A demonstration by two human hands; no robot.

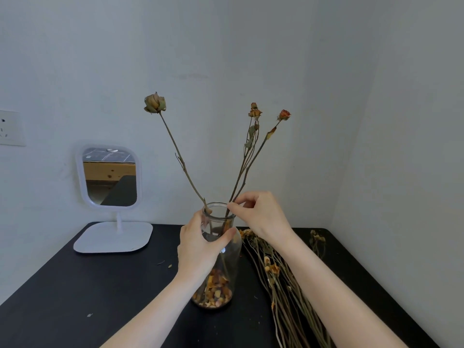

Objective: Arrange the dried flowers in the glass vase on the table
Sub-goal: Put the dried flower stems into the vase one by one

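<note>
Dried flowers [244,162] stand in my glass vase [221,249], three long stems fanning out of its mouth: one pale bud leans up to the left, two orange-tipped stems lean to the right. My left hand [200,247] is wrapped around the neck of the vase, thumb across the front of the glass, steadying it upright on the black worktop [100,292]. My right hand [261,217] sits just at the rim, thumb and forefinger pinched on the two right-leaning stems where they enter the vase. Loose dried petals [216,290] in orange and brown fill the bottom of the glass. Just right of the vase, a bundle of more dried stems [283,285] lies flat on the worktop, running under my right forearm, and a small separate sprig [317,241] lies further right near the wall. A white stand mirror [110,179] sits at the back left corner, well apart from the vase.
</note>
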